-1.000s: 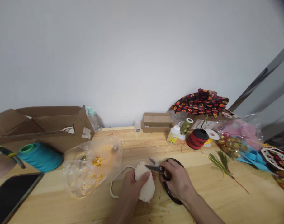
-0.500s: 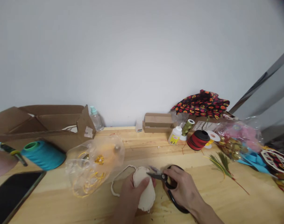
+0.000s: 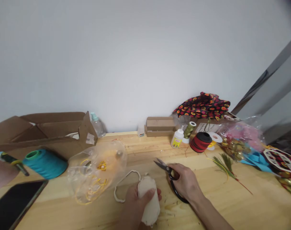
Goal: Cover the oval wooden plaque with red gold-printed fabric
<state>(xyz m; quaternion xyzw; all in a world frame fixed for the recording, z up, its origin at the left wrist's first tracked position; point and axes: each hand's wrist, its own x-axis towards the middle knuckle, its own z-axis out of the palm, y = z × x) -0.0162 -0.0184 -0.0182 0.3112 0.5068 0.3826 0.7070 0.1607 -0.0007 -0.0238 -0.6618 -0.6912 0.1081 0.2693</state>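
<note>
My left hand (image 3: pixel 136 203) is closed around a small cream cloth pouch (image 3: pixel 149 199) near the front of the wooden table (image 3: pixel 231 204). A cream cord (image 3: pixel 123 188) loops on the table just left of the pouch. My right hand (image 3: pixel 186 185) grips black scissors (image 3: pixel 168 174) by the handles. Their blades point up and to the left, slightly apart, a short way above and to the right of the pouch and not touching it.
A clear plastic bag with yellow cords (image 3: pixel 97 172), a teal thread cone (image 3: pixel 46 163), a phone (image 3: pixel 16 203) and cardboard boxes (image 3: pixel 40 131) lie at left. Glue bottle (image 3: pixel 177 139), red spool (image 3: pixel 200 142), patterned fabric (image 3: pixel 204 107) and bagged trinkets (image 3: pixel 241 143) crowd the right.
The scissors have lifted off the pouch's top and swung up and away to the right. The pouch has slid slightly toward me in my left hand.
</note>
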